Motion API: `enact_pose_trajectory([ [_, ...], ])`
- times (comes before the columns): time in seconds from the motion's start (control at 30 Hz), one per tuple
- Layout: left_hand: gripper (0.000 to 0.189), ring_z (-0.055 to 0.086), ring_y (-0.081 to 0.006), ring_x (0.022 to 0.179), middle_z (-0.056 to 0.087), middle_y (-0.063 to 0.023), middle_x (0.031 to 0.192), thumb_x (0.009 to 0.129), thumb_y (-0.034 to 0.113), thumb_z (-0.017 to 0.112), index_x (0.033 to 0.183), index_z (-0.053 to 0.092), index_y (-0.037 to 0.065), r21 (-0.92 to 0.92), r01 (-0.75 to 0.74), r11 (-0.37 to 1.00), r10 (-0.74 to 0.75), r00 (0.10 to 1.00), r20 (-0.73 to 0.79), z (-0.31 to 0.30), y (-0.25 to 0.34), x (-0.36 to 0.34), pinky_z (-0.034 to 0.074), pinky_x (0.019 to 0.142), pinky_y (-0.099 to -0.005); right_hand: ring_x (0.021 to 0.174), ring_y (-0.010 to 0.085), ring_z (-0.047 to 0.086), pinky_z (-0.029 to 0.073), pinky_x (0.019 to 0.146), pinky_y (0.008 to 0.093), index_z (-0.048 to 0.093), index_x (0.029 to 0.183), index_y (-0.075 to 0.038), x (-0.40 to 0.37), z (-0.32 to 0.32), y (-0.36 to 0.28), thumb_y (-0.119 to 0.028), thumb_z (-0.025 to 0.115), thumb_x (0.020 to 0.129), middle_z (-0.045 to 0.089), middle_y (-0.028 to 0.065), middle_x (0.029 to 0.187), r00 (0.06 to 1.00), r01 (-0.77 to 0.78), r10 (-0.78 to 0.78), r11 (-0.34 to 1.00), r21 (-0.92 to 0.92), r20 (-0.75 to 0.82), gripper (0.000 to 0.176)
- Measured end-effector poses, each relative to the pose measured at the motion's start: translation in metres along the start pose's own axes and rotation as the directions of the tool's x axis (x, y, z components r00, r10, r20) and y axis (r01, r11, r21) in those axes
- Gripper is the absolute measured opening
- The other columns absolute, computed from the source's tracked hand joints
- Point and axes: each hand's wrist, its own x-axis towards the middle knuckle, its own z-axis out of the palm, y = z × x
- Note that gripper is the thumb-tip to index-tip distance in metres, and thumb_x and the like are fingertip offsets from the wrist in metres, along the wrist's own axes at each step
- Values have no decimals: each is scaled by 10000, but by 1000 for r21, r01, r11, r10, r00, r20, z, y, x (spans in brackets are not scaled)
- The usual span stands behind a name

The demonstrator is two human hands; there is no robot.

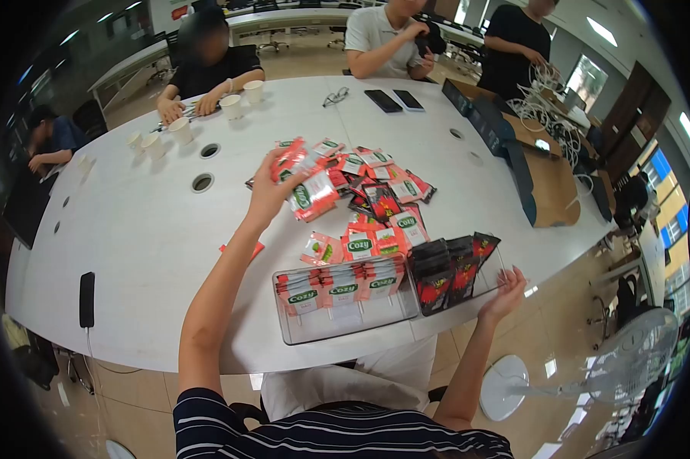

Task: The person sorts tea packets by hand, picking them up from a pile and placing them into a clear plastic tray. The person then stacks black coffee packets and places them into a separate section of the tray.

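Note:
My left hand (268,187) is closed on several red and white Cozy packets (312,193) at the left of a loose pile. Red, white and black packets (382,200) lie scattered in that pile on the white table. Nearer to me, a clear bin (345,330) holds upright rows of Cozy packets (340,288). Black packets (434,279) stand in a second clear bin (479,287) to its right. At that bin's right end is my right hand (506,294), its fingers apart and touching the edge.
Paper cups (231,106) and two table holes (202,182) are at the left back. Glasses (335,96), two phones (383,101) and open cardboard boxes (544,176) lie farther back. Another phone (87,298) is at left. Several people sit or stand around the table; a fan (636,356) is at right.

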Motion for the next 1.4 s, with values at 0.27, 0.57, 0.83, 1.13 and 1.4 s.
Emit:
enact_pose_trajectory([
  [0.27, 351, 649, -242, 693, 641, -103, 786, 805, 238, 738, 1039, 532, 78, 255, -373, 892, 145, 771, 621, 14, 140, -62, 472, 606, -316, 936, 238, 576, 449, 850, 357, 551, 1027, 57, -88, 54, -134, -233, 432, 965, 593, 163, 1023, 668, 687, -654, 725, 45, 356, 319],
  [0.57, 272, 575, -303, 563, 605, -86, 655, 796, 252, 710, 958, 554, 100, 261, -562, 785, 127, 558, 820, 14, 176, -103, 434, 509, -385, 712, 183, 646, 509, 627, 265, 667, 1004, -5, -151, 125, -202, -35, 743, 755, 667, 104, 880, 332, 422, -221, 904, 66, 917, 262],
  [0.83, 146, 589, -272, 556, 618, -91, 618, 760, 196, 730, 834, 674, 83, 365, -530, 765, 25, 590, 807, -6, 175, -93, 441, 518, -360, 625, 159, 592, 476, 575, 262, 634, 853, 9, -163, 126, -188, -71, 761, 753, 617, 82, 745, 350, 308, -120, 951, 7, 929, 181],
  [1.13, 167, 614, -306, 625, 640, -132, 679, 745, 171, 714, 878, 696, 72, 445, -526, 724, -26, 625, 780, -18, 174, -85, 473, 583, -379, 630, 71, 525, 427, 569, 223, 626, 881, -5, -162, 118, -181, -5, 753, 752, 602, 50, 751, 558, 195, 30, 967, -167, 829, 181],
  [1.4, 220, 619, -320, 660, 650, -137, 722, 719, 178, 735, 906, 695, 69, 614, -490, 619, -107, 721, 684, -30, 176, -79, 482, 605, -384, 811, 59, 584, 472, 696, 194, 554, 1137, -14, -126, 108, -181, 97, 652, 781, 638, 57, 916, 532, 254, -6, 955, -153, 846, 386],
])
